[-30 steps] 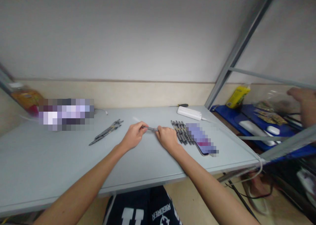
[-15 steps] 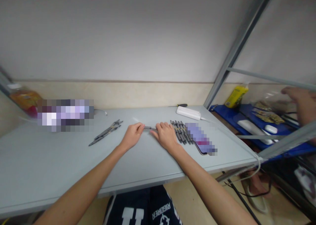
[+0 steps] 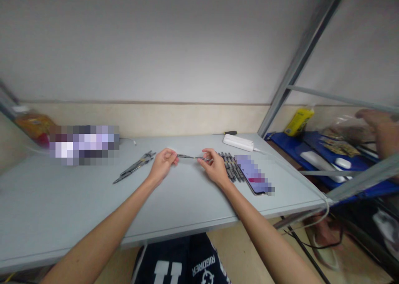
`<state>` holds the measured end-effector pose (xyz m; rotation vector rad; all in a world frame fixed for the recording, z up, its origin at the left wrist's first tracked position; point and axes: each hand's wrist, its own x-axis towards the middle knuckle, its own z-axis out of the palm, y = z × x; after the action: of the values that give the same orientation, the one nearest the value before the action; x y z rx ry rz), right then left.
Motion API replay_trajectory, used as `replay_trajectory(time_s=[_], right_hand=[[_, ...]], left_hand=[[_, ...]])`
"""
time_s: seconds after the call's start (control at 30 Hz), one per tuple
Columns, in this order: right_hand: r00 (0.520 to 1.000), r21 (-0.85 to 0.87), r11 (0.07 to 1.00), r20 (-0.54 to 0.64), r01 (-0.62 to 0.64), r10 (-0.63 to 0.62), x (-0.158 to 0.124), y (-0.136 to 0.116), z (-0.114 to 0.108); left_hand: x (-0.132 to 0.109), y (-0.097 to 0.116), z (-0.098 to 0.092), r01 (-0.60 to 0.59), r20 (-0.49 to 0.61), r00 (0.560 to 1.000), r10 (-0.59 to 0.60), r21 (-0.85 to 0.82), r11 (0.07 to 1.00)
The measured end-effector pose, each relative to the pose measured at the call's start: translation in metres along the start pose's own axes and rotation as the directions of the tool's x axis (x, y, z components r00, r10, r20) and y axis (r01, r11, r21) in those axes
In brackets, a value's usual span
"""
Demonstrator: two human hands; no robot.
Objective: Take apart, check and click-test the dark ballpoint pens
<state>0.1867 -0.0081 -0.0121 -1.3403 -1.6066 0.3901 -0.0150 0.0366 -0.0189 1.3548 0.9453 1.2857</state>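
Note:
A slim dark grey pen [image 3: 188, 157] is stretched level between my two hands, over the middle of the desk [image 3: 174, 205]. My left hand [image 3: 163, 163] pinches its left end. At the right end, the thumb and fingers of my right hand [image 3: 213, 163] close on it. Just beyond my right hand lies a row of several similar pens [image 3: 232, 167], side by side, partly hidden by that hand. Left of my left hand, a few more grey pens [image 3: 134, 167] rest in a loose slanting bunch.
A phone [image 3: 254, 174] with a blurred-out screen lies right of the row. Behind it are a white power strip [image 3: 238, 142] with a cord and a screwdriver [image 3: 230, 133]. A pixelated object [image 3: 84, 144] stands at left. Another person's hand [image 3: 374, 119] shows beyond the metal frame [image 3: 304, 59].
My hands have moved apart and lifted slightly, and more of the pen shows between them. My right hand has turned from palm-down to a pinch.

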Motion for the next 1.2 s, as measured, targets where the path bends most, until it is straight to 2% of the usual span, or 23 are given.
replay_trajectory(time_s=[0.13, 0.3, 0.4, 0.5, 0.7, 0.97, 1.2], right_hand=[[0.989, 0.057, 0.991, 0.099, -0.118, 0.112, 0.002, 0.002, 0.0], [0.994, 0.278, 0.955, 0.043, -0.104, 0.096, 0.008, 0.005, 0.002], [0.981, 0.362, 0.912, 0.084, -0.193, 0.174, 0.01, 0.006, 0.005], [0.961, 0.401, 0.874, 0.157, -0.275, 0.23, 0.011, 0.008, 0.007], [0.969, 0.475, 0.845, 0.13, -0.246, 0.209, 0.011, 0.01, 0.005], [0.94, 0.444, 0.829, 0.189, -0.339, 0.283, 0.01, 0.006, 0.006], [0.937, 0.553, 0.758, 0.17, -0.346, 0.304, 0.012, 0.005, 0.006]], left_hand=[[0.002, 0.001, -0.001, 0.004, -0.036, 0.999, -0.005, -0.022, 1.0], [0.003, 0.004, -0.001, 0.015, -0.067, 0.998, -0.016, -0.018, 1.0], [0.003, 0.002, -0.002, 0.031, -0.071, 0.997, -0.032, -0.027, 0.999], [0.004, -0.001, -0.002, 0.035, -0.062, 0.997, -0.037, -0.03, 0.999], [0.005, -0.002, -0.002, 0.022, -0.053, 0.998, -0.023, -0.03, 0.999], [0.005, -0.002, -0.002, 0.033, -0.075, 0.996, -0.036, -0.05, 0.998], [0.005, -0.003, -0.002, 0.045, -0.072, 0.996, -0.049, -0.067, 0.997]])
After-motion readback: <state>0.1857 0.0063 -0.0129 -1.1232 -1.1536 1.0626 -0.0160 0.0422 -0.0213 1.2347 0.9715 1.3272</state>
